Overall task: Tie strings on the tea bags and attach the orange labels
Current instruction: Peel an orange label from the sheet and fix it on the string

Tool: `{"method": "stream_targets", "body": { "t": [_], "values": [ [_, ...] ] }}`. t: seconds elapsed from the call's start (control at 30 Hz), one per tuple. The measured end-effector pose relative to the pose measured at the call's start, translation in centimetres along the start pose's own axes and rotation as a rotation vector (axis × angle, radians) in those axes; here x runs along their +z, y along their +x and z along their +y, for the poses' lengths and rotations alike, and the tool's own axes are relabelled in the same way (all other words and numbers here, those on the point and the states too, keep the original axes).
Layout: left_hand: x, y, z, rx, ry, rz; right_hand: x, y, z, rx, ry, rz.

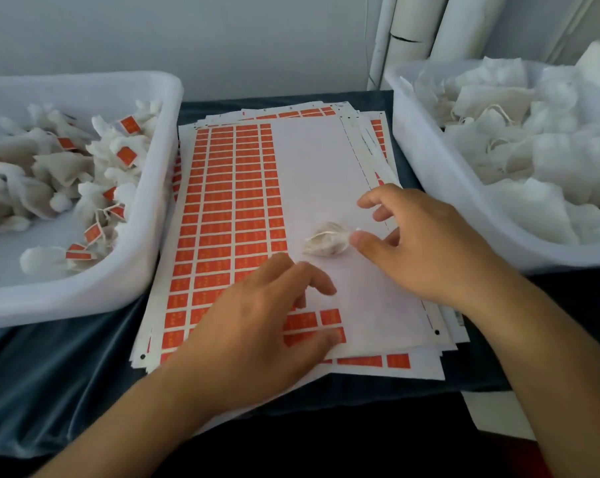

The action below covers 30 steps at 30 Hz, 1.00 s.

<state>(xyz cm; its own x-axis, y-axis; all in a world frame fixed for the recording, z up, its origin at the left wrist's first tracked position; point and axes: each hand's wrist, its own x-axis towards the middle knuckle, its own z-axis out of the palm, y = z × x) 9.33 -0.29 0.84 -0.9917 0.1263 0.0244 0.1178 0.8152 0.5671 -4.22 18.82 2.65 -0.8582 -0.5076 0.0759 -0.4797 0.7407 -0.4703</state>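
Stack of white sheets printed with small orange rectangular labels (229, 215), lying on dark blue cloth (50, 367): my landmark. On its bare white right half lies one small gauzy white tea bag with string (326, 240). My right hand (433, 250) pinches the bag's right end between thumb and fingertip. My left hand (253, 332) rests on the stack's near edge, fingers loosely bent, holding nothing. Left of stack: white plastic tub of labelled tea bags (143, 236). Right of stack: white plastic tub of unlabelled bags (429, 188).
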Motion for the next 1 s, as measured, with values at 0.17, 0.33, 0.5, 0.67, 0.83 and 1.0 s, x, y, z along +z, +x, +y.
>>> {"method": "stream_targets", "body": {
  "t": [0.17, 0.33, 0.5, 0.67, 0.83, 1.0],
  "values": [
    [1.6, -2.2, -0.3, 0.089, 0.161, 0.011, -0.5, -3.6, 1.0, 0.072, -0.178, -0.039],
    [1.7, -2.3, -0.3, 0.129, 0.153, 0.124, -1.3, -5.6, 1.1, 0.113, -0.162, -0.055],
    [1.6, -2.2, -0.4, 0.108, 0.05, 0.252, -2.0, -6.9, 0.2, 0.094, -0.302, 0.038],
    [2.2, -1.8, -0.6, 0.115, 0.025, 0.493, -2.0, -8.8, -2.3, -0.045, -0.092, 0.088],
    [3.2, -1.4, -0.9, 0.209, 0.153, 0.622, 0.6, -8.7, -3.0, 0.0, 0.375, -0.034],
    [3.6, -1.1, -1.0, 0.224, 0.176, 0.642, 3.7, -7.9, -2.8, 0.069, 0.656, 0.059]
  ]
}}
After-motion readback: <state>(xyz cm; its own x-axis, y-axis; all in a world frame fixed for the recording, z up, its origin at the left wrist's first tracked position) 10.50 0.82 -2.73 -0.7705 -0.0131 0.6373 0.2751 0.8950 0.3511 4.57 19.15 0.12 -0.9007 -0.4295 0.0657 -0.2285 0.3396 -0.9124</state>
